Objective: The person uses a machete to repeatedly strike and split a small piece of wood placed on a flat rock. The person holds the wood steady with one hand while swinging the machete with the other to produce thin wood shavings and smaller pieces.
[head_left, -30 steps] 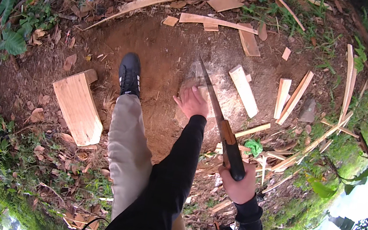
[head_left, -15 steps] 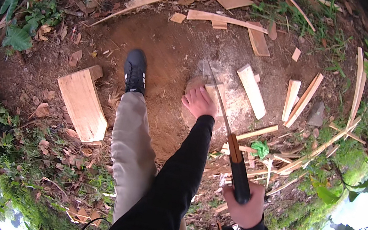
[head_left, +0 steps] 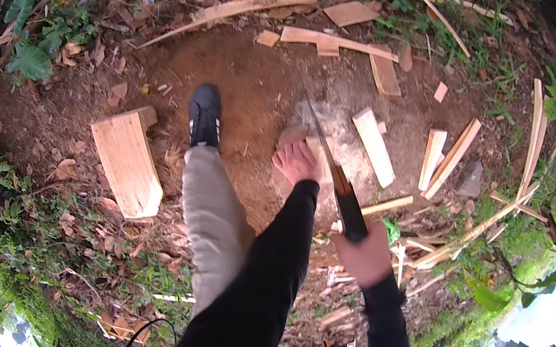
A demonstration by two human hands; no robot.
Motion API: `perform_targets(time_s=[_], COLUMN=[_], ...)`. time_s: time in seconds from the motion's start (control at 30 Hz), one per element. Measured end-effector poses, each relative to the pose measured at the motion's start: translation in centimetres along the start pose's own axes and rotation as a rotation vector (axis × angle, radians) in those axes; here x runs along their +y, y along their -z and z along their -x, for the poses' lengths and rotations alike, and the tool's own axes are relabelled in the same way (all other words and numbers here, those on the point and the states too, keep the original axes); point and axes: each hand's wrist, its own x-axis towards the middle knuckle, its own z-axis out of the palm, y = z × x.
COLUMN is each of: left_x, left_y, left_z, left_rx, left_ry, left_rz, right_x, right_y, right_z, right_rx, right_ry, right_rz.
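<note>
My right hand (head_left: 366, 254) is closed round the dark handle of a hand saw (head_left: 347, 202). Its narrow blade points away from me and up to the left, along the right side of a pale piece of wood (head_left: 317, 150). On that wood, over a round stump (head_left: 291, 134), my left hand (head_left: 297, 162) presses with bent fingers, close to the blade. Part of the wood is hidden by the hand and saw. Whether the teeth are inside a cut, I cannot tell. Pale sawdust (head_left: 350, 145) covers the ground around the stump.
My shoe (head_left: 206, 115) stands left of the stump. Farther left a thick board (head_left: 127, 165) rests on a block. Cut wood pieces (head_left: 374, 147) lie to the right, with long strips (head_left: 256, 2) at the far side. Offcuts and a green plastic scrap (head_left: 391, 231) lie nearer the right hand.
My right hand and the saw handle have moved forward and slightly left, toward the wood. The left hand stays on the wood. The whole view has shifted slightly.
</note>
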Motion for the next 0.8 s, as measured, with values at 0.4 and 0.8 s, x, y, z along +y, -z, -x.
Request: perform_targets(time_s=[0.4,0.8], left_x=[-0.1,0.3], left_y=[-0.4,-0.7], left_z=[-0.5,-1.9], left_rx=[-0.007,0.044], left_ry=[0.010,-0.005], left_rz=[0.063,0.068], right_x=[-1.5,-2.3], right_y=[2.8,5.4], right_z=[1.5,3.7], right_rx=[-0.165,-0.229], right_ry=[-0.157,-0.168], right_rz=[-0.054,-0.058])
